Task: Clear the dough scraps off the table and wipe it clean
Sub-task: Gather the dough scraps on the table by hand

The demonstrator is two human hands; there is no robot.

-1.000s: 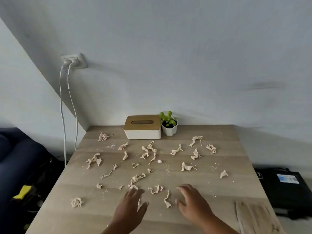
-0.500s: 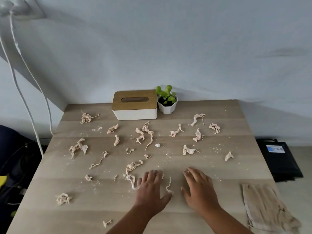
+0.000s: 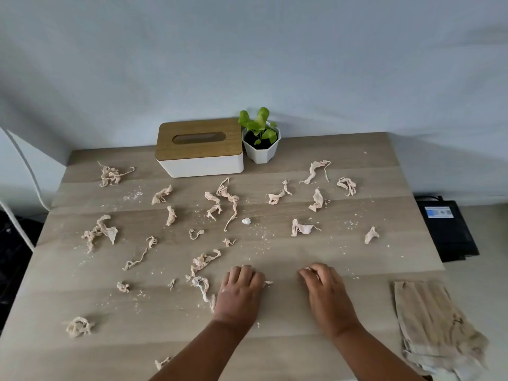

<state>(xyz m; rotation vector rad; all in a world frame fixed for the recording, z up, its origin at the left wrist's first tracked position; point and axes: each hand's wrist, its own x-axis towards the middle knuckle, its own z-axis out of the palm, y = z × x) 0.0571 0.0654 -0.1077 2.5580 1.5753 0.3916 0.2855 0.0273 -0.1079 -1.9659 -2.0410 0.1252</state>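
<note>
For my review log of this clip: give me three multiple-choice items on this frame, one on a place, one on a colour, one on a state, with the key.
1. Where does the folded cloth lie?
A. near right corner of the table
B. on the tissue box
C. under the left hand

2. What colour is the plant pot?
A. black
B. white
C. red

3. How is the left hand?
A. raised high above the table
B. fingers curled, down at the table among the dough scraps
C. holding the cloth

Key: 1 A, the cloth lies at the near right edge. 2 B, the pot beside the tissue box is white. 3 B, its knuckles are bent at the tabletop.
</note>
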